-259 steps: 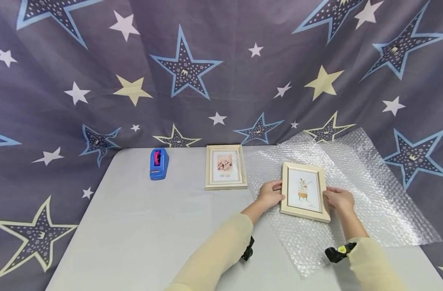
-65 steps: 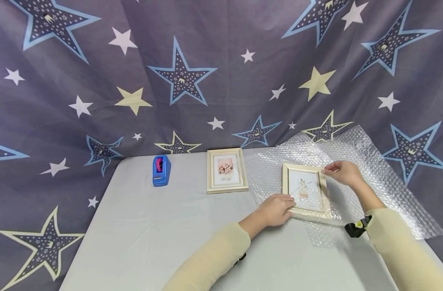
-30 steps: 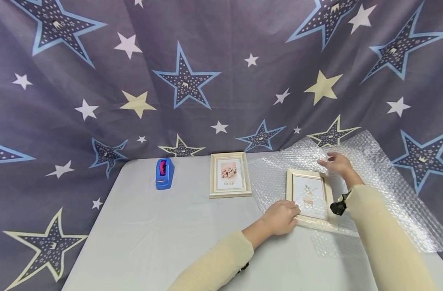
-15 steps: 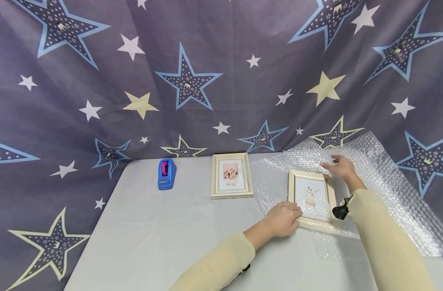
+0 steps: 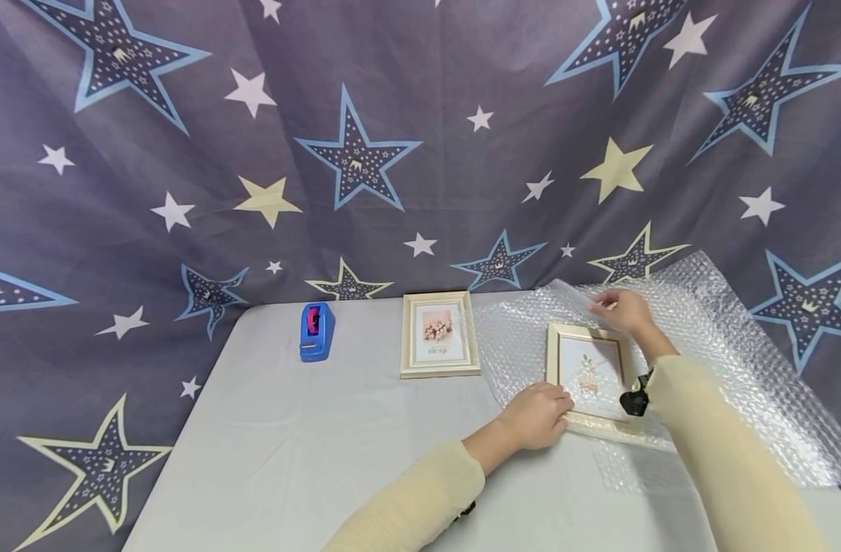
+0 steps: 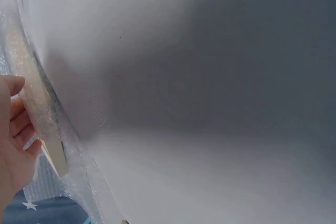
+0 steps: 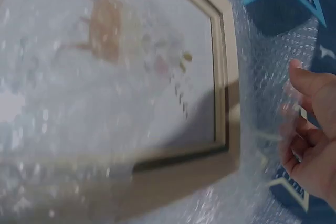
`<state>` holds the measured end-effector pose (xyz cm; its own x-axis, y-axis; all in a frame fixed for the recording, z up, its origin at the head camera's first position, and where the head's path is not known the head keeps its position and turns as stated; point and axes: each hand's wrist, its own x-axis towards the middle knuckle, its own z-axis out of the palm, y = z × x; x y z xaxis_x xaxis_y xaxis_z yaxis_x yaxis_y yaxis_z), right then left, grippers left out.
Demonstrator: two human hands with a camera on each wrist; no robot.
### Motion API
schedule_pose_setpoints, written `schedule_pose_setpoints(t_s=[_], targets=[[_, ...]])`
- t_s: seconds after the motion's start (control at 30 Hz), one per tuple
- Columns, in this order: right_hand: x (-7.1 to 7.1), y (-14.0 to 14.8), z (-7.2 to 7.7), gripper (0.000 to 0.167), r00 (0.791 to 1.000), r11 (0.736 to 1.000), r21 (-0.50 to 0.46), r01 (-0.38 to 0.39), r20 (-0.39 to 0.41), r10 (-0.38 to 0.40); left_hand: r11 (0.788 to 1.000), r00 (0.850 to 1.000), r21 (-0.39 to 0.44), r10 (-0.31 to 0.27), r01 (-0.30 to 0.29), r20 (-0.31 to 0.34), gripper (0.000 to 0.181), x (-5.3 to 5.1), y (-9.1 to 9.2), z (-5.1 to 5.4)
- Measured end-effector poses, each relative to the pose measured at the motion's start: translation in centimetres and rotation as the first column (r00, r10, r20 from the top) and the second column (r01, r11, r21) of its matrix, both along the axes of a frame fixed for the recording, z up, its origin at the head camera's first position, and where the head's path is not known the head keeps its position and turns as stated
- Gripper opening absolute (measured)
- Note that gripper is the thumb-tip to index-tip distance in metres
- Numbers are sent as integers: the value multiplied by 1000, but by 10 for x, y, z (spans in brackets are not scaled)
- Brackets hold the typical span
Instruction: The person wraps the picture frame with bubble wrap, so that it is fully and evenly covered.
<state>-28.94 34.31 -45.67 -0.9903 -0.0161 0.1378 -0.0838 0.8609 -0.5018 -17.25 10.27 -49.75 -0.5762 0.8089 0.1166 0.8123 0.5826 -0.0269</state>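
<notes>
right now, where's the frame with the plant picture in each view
Head: the frame is right of centre, below mid-height.
Left wrist: the frame is near the left edge, its picture not visible.
Right wrist: the frame is large, left and centre.
Shared landmark: bubble wrap.

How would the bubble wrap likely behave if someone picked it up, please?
The bubble wrap looks floppy, draping over the picture frame. It is probably light, being thin, see-through film. Its glossy sheen suggests it could feel slippery.
</notes>
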Motion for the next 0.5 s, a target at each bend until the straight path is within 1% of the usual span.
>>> schedule_pose_setpoints(t_s=[0.17, 0.33, 0.4, 0.5], targets=[[-5, -17, 2, 23, 999, 999, 6, -40, -37, 40, 1000, 1000, 11, -13, 14, -5, 30, 0, -1, 1], [-6, -33, 2, 25, 995, 997, 27, -79, -63, 80, 999, 999, 24, -24, 24, -29, 28, 0, -1, -2], [-7, -38, 2, 26, 995, 996, 47, -73, -65, 76, 999, 999, 27, -26, 27, -39, 28, 0, -2, -3], [-7, -44, 3, 23, 995, 995, 79, -57, -76, 63, 999, 998, 32, -26, 28, -53, 27, -1, -2, -3]])
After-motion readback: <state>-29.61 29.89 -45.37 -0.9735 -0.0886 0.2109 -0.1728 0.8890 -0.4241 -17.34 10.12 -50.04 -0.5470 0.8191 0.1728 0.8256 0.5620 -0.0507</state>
